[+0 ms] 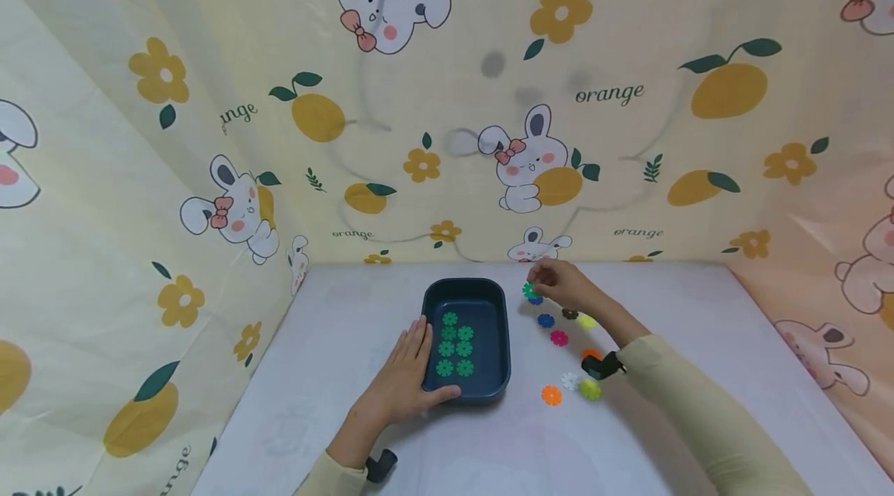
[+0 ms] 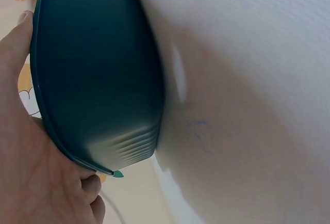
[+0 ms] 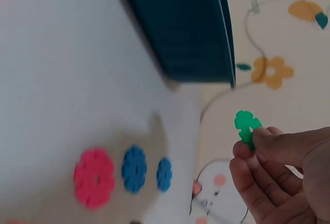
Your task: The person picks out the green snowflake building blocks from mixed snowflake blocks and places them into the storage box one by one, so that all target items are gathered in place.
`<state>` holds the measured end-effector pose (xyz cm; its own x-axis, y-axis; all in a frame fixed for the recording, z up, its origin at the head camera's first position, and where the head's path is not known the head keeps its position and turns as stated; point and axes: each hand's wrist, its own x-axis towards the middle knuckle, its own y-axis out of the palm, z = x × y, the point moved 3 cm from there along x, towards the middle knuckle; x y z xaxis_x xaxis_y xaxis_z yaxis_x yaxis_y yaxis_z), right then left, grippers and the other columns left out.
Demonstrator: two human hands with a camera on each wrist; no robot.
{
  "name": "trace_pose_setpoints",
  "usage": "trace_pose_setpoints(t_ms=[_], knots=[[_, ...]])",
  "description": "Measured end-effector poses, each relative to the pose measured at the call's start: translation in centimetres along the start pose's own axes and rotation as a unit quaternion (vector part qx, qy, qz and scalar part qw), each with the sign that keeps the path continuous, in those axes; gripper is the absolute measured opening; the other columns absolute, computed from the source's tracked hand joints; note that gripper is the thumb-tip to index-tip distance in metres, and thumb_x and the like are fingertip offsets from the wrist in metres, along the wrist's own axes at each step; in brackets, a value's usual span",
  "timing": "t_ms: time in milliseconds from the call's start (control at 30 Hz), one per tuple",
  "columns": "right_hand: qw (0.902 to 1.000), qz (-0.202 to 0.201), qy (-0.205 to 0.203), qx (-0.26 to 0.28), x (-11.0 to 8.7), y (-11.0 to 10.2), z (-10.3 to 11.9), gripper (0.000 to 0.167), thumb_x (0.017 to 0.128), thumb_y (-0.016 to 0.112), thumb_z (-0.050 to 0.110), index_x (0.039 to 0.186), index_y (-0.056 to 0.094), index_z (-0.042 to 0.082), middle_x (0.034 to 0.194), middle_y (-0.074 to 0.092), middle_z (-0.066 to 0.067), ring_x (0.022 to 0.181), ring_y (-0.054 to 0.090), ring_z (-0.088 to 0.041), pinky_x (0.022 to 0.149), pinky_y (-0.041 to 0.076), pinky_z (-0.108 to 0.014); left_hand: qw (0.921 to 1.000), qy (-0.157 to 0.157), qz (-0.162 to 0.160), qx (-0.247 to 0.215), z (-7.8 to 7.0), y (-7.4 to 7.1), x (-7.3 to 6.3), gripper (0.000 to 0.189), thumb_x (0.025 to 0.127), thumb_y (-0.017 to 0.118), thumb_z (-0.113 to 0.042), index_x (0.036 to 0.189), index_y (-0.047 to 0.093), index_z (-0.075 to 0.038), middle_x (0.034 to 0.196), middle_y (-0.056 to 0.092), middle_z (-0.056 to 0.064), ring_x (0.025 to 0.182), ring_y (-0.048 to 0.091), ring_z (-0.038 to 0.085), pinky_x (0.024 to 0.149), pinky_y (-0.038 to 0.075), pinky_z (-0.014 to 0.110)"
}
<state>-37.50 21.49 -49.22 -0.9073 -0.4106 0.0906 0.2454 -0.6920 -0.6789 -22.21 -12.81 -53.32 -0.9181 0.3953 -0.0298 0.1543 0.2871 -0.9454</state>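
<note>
My right hand (image 1: 561,284) pinches a green snowflake disc (image 3: 247,126) between thumb and fingertips, raised above the table behind the other loose discs. A dark blue-green rectangular tray (image 1: 507,341) stands in the middle of the table. Several green snowflake discs (image 1: 464,368) lie flat inside it, towards its left side. Against the tray's near-left corner rests my left hand (image 1: 405,379), its fingers laid along the left rim and its thumb stretched along the near rim. In the left wrist view the tray's outer wall (image 2: 98,69) fills much of the frame beside the thumb.
Right of the tray lie several loose discs: a pink one (image 1: 559,338), a blue one (image 1: 545,320), an orange one (image 1: 552,395), a white one (image 1: 570,381) and a yellow-green one (image 1: 590,390). A printed curtain (image 1: 454,193) hangs behind the table (image 1: 335,325).
</note>
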Motion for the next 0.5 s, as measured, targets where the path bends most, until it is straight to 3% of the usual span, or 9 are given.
trace_pose_setpoints(t_ms=[500], knots=[[0.9935, 0.057, -0.065, 0.074, 2.2, 3.5, 3.8, 0.023, 0.098, 0.073, -0.007, 0.119, 0.073, 0.004, 0.111, 0.073, -0.01, 0.102, 0.07, -0.026, 0.096, 0.064, -0.037, 0.9999, -0.008, 0.008, -0.01, -0.1, -0.1, 0.1, 0.125, 0.091, 0.06, -0.084, 0.173, 0.008, -0.005, 0.181, -0.003, 0.01, 0.167, -0.002, 0.026, 0.136, 0.007, 0.047]])
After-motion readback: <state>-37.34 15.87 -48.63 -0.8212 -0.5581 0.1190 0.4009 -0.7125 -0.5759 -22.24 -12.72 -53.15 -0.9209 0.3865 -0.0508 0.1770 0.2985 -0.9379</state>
